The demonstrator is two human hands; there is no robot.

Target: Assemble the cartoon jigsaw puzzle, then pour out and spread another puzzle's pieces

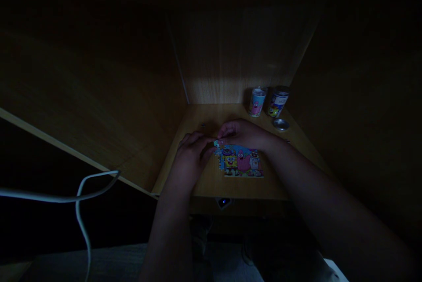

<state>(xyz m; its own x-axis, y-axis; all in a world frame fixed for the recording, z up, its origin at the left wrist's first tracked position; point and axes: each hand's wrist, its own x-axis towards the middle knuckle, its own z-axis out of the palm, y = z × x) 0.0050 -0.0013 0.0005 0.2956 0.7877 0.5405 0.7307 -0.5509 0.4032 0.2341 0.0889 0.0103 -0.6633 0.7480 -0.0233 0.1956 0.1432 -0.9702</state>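
Note:
A partly joined jigsaw puzzle [244,163] with cartoon figures lies flat on the wooden desk, its left and upper edges uneven. At its upper left corner, my left hand [191,154] pinches a small pale green puzzle piece [216,143] between thumb and forefinger. My right hand [242,133] reaches over the top of the puzzle and partly hides it. Its fingers are closed, and their tips meet the left hand's at the small piece. In the dim light I cannot tell whether that piece is joined to the puzzle.
A cartoon-printed can [257,102] and a second can [278,101] stand at the back right, with a round metal lid [281,124] before them. A loose piece [203,125] lies farther left. Wooden panels [231,62] enclose the desk [211,185]. A white cable [82,211] hangs at left.

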